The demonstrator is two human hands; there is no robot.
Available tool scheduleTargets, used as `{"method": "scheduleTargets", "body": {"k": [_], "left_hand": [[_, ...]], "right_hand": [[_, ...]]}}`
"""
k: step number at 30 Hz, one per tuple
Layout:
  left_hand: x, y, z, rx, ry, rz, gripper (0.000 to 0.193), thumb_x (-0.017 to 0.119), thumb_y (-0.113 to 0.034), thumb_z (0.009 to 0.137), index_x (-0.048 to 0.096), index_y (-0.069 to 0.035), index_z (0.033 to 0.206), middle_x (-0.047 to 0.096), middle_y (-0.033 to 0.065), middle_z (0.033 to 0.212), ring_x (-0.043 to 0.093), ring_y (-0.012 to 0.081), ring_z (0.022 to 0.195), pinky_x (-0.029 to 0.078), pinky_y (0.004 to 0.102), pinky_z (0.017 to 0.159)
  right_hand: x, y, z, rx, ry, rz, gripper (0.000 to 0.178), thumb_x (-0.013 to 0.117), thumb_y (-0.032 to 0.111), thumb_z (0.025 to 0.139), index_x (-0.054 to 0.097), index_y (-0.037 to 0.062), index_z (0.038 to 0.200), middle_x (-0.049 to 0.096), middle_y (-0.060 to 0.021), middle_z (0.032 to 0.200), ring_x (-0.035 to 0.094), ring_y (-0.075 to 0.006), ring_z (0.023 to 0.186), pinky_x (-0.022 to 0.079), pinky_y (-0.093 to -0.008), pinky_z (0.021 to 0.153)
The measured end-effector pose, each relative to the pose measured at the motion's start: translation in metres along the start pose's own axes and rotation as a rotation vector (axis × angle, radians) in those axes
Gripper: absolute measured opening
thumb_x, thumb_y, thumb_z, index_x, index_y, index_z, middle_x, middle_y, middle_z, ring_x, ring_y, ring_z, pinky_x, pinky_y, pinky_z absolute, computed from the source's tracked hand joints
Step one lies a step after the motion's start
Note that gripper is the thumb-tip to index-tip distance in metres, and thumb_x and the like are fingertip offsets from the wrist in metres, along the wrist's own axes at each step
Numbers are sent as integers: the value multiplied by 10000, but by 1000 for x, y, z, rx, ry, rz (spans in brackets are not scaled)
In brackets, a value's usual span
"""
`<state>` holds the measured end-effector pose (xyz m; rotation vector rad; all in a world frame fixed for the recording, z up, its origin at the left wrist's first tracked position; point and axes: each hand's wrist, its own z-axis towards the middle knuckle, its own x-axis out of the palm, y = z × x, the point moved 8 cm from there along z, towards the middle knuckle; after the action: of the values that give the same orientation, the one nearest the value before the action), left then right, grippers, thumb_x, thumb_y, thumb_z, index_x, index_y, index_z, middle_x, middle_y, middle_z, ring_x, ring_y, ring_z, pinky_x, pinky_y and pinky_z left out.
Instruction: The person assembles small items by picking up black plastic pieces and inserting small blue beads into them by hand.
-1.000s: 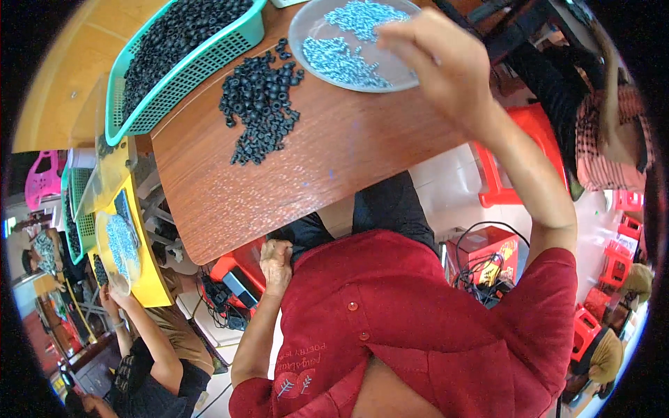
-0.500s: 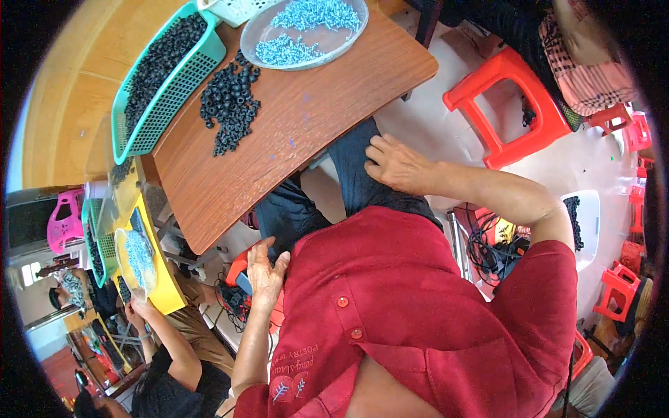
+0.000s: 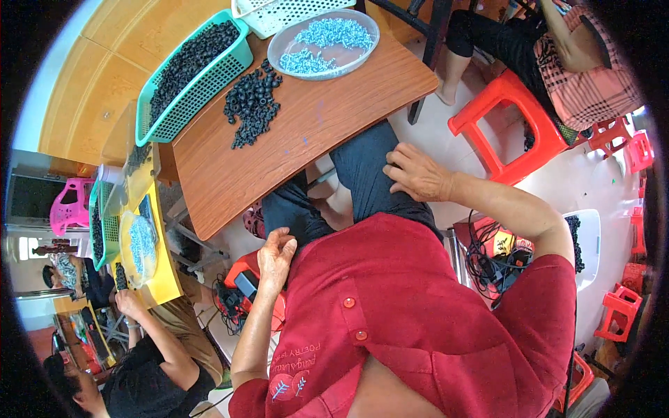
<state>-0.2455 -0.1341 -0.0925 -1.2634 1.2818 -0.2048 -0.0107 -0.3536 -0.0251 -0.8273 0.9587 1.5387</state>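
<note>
Idle moment between reaches, I judge — right hand (image 3: pixel 418 173) rests on right trouser leg (image 3: pixel 359 164), left hand (image 3: pixel 277 259) beside left trouser leg (image 3: pixel 296 216). Fingers of 2 hands loose, half-bent; I see nothing grasped. Black beads (image 3: pixel 252 106) lie on table (image 3: pixel 341 104), ahead and left of right fingers; blue pieces (image 3: pixel 333 32) in clear bowl (image 3: pixel 341 53), well ahead. Next reach would call for raising fingers over table edge.

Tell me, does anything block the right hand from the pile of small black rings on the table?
Only the near edge of the brown table: the right hand rests at the right thigh, outside that edge. Across the tabletop, nothing visible stands between the edge and the pile of small black rings.
</note>
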Motion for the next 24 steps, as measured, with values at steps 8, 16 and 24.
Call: {"method": "scheduleTargets", "body": {"k": [8, 16, 24], "left_hand": [[11, -3, 17, 20, 12, -23, 314, 608, -158, 854, 582, -14, 1132, 694, 113, 900, 643, 177, 821, 492, 295, 755], [30, -1, 30, 39, 35, -120, 289, 609, -134, 856, 590, -1, 1112, 691, 101, 870, 628, 149, 791, 486, 279, 744], [41, -2, 34, 31, 82, -75, 297, 610, -139, 849, 592, -9, 1115, 696, 120, 900, 651, 187, 837, 488, 302, 781]], "right_hand": [[10, 6, -12, -105, -22, -20, 147, 555, 147, 666, 473, 42, 729, 460, -110, 856, 452, -273, 829, 396, -382, 728], [3, 4, -19, -102, -10, -79, 130, 537, 151, 663, 464, 54, 710, 415, -96, 776, 439, -256, 785, 373, -372, 688], [38, -35, -25, 354, -175, 269, 91, 620, 77, 695, 543, 36, 718, 522, -103, 736, 505, -300, 735, 415, -394, 672]]}}
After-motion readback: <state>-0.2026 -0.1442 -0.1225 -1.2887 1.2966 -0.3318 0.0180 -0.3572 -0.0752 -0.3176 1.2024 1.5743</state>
